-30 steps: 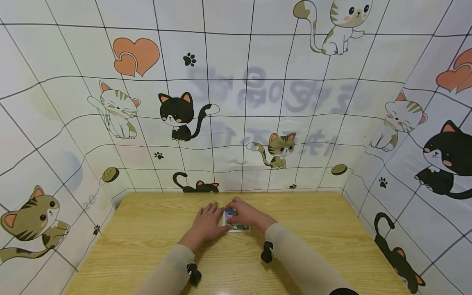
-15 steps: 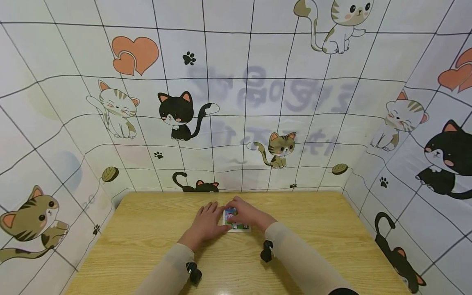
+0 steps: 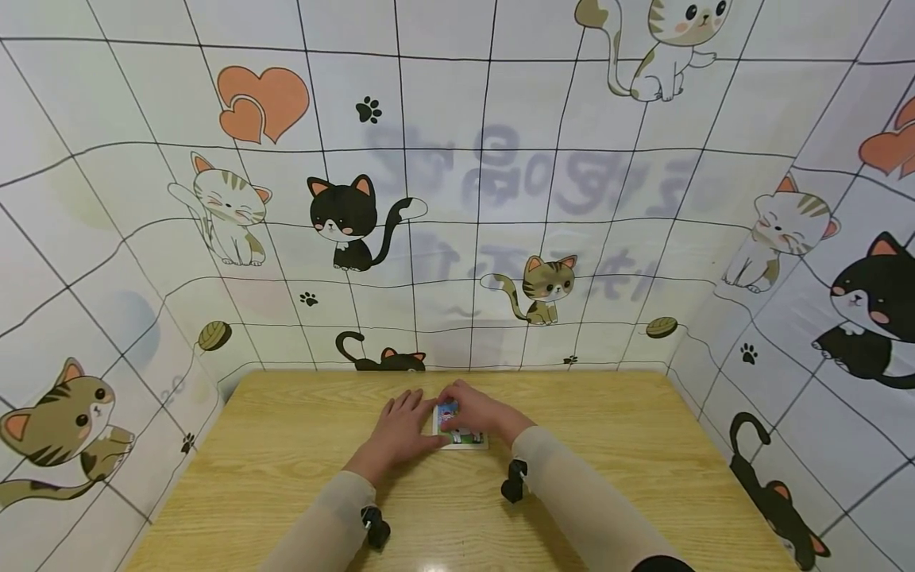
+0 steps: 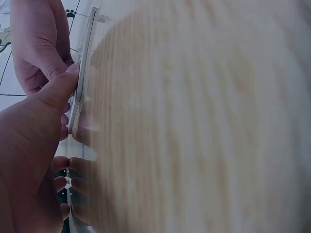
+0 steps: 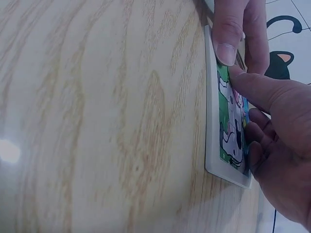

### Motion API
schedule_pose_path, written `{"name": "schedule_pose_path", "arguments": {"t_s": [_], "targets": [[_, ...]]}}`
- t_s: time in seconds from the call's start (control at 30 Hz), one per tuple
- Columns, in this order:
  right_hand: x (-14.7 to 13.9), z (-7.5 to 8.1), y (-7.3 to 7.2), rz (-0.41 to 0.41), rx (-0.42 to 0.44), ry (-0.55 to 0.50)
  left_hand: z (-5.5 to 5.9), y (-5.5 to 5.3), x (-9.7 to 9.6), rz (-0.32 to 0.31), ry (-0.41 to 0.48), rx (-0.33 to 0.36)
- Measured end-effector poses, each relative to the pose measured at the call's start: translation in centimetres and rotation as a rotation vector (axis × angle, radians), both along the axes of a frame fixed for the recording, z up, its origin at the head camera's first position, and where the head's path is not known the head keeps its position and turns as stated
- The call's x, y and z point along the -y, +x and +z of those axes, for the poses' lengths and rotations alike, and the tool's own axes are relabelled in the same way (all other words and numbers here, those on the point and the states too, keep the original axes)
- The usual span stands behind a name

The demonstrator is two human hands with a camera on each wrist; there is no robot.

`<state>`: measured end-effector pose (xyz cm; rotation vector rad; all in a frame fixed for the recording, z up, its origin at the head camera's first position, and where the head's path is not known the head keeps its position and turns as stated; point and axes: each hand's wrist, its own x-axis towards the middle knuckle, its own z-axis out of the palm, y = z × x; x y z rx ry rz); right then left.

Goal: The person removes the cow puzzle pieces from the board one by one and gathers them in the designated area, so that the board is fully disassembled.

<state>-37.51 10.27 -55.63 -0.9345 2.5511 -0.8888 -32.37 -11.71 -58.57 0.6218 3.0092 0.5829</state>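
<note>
A small flat board with a white border and a colourful cartoon picture (image 3: 468, 437) lies on the wooden table. It is green, blue and white, with black-outlined figures, in the right wrist view (image 5: 231, 121). My left hand (image 3: 402, 433) rests at its left side, fingers fairly straight and spread, thumb reaching onto the border. My right hand (image 3: 480, 413) bends over the board from the right. Its thumb touches the picture beside the left thumb (image 5: 226, 52), while the other fingers curl at the far side. Part of the picture is hidden under this hand.
The wooden table (image 3: 286, 445) extends around both hands. Behind and beside it hangs a white gridded cloth (image 3: 443, 191) printed with cats and hearts. Each sleeve has a small black device (image 3: 375, 526) at the wrist.
Both hands keep their places on the board. The head view has shifted slightly, and the right wrist looks very slightly turned.
</note>
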Motion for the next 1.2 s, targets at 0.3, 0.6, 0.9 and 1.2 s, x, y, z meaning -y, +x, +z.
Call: {"name": "schedule_pose_path", "arguments": {"t_s": [0.3,0.6,0.9,1.2], "targets": [[-0.02,0.01,-0.04,-0.013,0.03,-0.002,0.02,-0.01,-0.13,0.014,-0.027,0.006],[-0.12,-0.5,-0.07,-0.028,0.009,-0.012,-0.23,-0.06,-0.2,0.015,-0.024,0.007],[0.16,-0.23,0.19,-0.047,0.002,-0.033,-0.19,-0.03,-0.06,-0.003,0.008,-0.001],[0.44,-0.35,-0.04,-0.077,0.016,-0.06,0.05,-0.15,-0.18,0.014,-0.029,0.014]]}}
